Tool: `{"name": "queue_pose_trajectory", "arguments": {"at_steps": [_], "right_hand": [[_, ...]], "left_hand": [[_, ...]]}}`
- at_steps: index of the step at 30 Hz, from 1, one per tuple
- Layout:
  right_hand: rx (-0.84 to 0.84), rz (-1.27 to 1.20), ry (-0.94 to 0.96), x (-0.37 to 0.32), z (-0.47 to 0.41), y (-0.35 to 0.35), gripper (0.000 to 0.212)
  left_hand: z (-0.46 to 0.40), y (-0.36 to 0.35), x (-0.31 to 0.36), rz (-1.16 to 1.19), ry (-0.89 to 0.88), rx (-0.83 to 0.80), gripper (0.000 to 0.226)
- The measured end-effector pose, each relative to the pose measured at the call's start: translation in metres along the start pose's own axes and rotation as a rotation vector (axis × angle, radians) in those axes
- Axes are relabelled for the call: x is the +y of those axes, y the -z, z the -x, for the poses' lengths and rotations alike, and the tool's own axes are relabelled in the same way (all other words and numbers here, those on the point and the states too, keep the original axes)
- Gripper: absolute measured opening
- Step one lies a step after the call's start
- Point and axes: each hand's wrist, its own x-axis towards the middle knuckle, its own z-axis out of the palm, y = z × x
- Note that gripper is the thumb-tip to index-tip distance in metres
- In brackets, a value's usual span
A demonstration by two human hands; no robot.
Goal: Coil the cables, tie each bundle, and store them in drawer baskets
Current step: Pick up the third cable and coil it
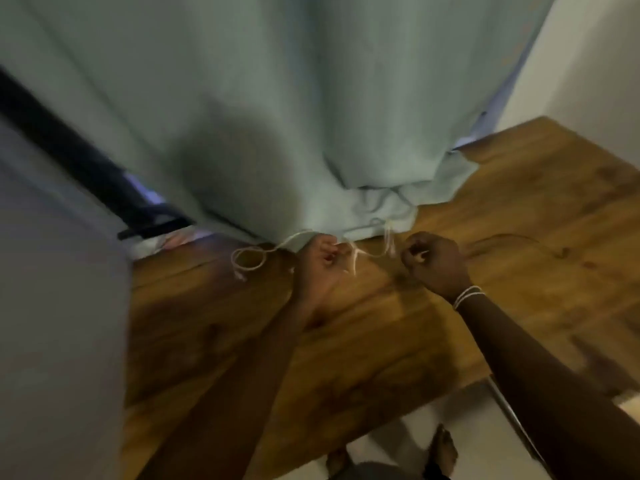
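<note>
Both my forearms bare, no sleeves in view. Thin white bands (467,295) wrapped a few turns round my right wrist, just below my right hand (434,263). Left hand (320,261) and wrist: nothing worn. Feet (445,448) bare.

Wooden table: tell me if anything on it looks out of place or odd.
The pale green curtain hangs down onto the back of the wooden table, bunched on the wood. The white cable is loose, one loop lying left of the hands, not bundled. A thin dark cable trails loose at right. The picture is blurred.
</note>
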Motion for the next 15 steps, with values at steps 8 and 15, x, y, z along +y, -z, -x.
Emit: {"name": "queue_pose_trajectory", "arguments": {"at_steps": [8,15], "right_hand": [[-0.327,0.071,0.272,-0.121,-0.014,-0.109,0.012],[-0.389,0.128,0.379,-0.130,-0.006,-0.137,0.010]], "left_hand": [[-0.002,0.155,-0.093,-0.481,0.164,0.258,0.020],[-0.036,0.159,-0.140,-0.376,0.438,0.254,0.054]]}}
